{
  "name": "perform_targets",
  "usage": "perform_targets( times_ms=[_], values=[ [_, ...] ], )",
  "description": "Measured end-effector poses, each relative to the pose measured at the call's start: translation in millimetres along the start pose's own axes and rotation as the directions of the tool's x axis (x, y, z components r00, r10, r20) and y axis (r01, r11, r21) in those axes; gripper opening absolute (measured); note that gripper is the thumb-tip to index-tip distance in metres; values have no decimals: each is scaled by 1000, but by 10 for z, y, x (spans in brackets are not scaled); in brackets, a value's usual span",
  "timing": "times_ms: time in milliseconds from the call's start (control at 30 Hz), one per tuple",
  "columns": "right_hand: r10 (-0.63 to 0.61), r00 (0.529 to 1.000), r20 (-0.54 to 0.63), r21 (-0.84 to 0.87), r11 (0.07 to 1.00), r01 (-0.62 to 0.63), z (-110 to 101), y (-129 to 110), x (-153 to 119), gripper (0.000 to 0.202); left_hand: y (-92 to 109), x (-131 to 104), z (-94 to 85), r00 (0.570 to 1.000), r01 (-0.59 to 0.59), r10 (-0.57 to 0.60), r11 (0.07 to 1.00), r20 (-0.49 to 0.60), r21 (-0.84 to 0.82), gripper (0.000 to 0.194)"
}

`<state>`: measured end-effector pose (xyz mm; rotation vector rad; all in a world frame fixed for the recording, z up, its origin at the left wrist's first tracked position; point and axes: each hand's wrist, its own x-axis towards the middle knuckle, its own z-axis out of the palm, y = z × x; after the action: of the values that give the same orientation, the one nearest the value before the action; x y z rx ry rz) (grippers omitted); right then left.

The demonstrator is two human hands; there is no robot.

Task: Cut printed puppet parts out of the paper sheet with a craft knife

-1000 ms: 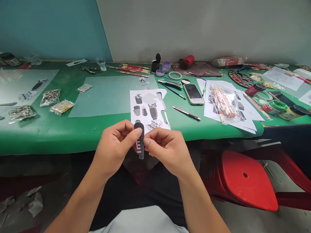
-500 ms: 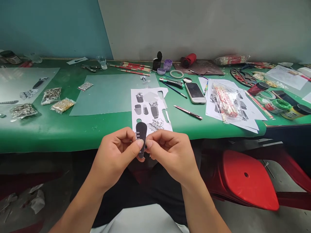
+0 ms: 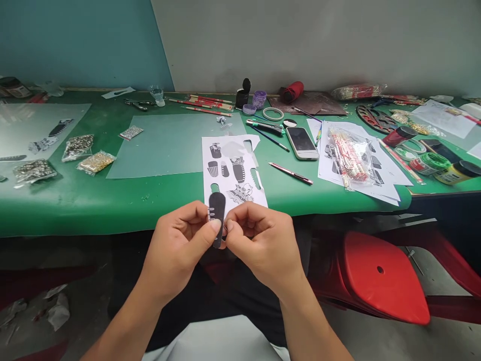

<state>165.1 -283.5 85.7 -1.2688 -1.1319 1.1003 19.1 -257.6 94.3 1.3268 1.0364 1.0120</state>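
Note:
Between thumb and fingers, my left hand [image 3: 184,240] pinches a long black paper cutout [image 3: 217,205] with rounded ends and pale slits along its left edge. My right hand [image 3: 261,240] is closed in a pinch at the cutout's right edge, low down; whether its fingertips grip the edge or something small is hidden. Just beyond both hands, a white printed sheet [image 3: 210,150] with black-and-grey shapes and cut-out holes lies at the table's front edge. A slim craft knife or pen [image 3: 290,173] rests to the right of the sheet.
On the green table [image 3: 75,205] lie a translucent mat [image 3: 161,145], bead packets [image 3: 95,163], a phone [image 3: 301,143], a box cutter [image 3: 265,127] and a bag of red-and-white sticks [image 3: 350,155]. Paint jars [image 3: 430,164] stand at right. A red stool [image 3: 387,281] is below.
The cutout has shifted slightly down and left in my hands. My left thumb has moved slightly lower, while both hands keep nearly the same pose.

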Motion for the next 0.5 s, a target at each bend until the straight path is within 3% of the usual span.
perform_targets(
  times_ms=[100, 167, 233, 333, 400, 500],
  values=[
    [-99, 990, -102, -58, 994, 93, -39, -5, -9, 7, -4, -14, -43, 999, -7, 7, 1000, -32, 14, 14],
    [-134, 985, -107, -73, 989, 127, -65, -10, -20, 13, 3, -23, -65, 1000, 0, 1, 1000, -27, 23, 16],
    [-142, 988, -62, -63, 988, 138, -77, -12, -30, 18, 12, -33, -68, 1000, 6, -6, 999, -6, 40, 19],
    [-135, 991, -8, -8, 991, 135, -75, -7, -26, 4, 20, -42, -45, 999, 22, -26, 995, 39, 95, 20],
    [-104, 993, 59, 42, 994, 102, -80, 1, -3, 20, 24, -41, -28, 995, 38, -52, 987, 88, 157, 19],
    [-69, 991, 119, 45, 997, 64, -103, 24, 41, 8, 23, -31, -26, 992, 33, -62, 968, 111, 248, 15]
  ],
)
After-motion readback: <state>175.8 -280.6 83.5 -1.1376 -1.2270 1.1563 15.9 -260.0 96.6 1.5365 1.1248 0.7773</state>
